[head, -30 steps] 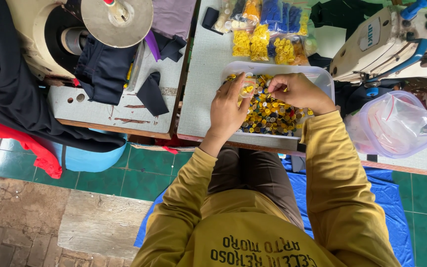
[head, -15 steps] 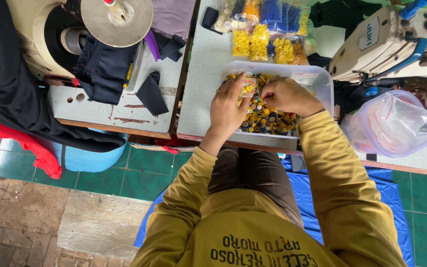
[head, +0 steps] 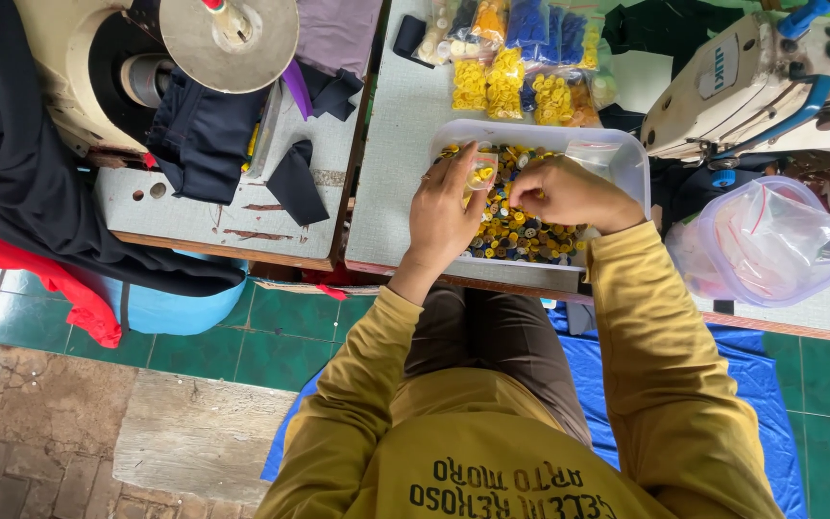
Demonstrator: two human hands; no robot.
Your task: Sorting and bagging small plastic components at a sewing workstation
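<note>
Left hand (head: 446, 207) of mine pinches a small clear bag (head: 480, 173) of yellow buttons over the clear tray (head: 626, 154), while my right hand (head: 564, 192) is curled, fingertips pinched just above the yellow and dark buttons (head: 521, 235) heaped inside. That tray sits on the worktop (head: 396, 125), near bagged buttons (head: 511, 82).

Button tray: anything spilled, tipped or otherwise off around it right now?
Nothing stands out. The tray sits flat on the table, buttons all inside it. The left hand holds a small bag; the right hand picks over the pile.
</note>
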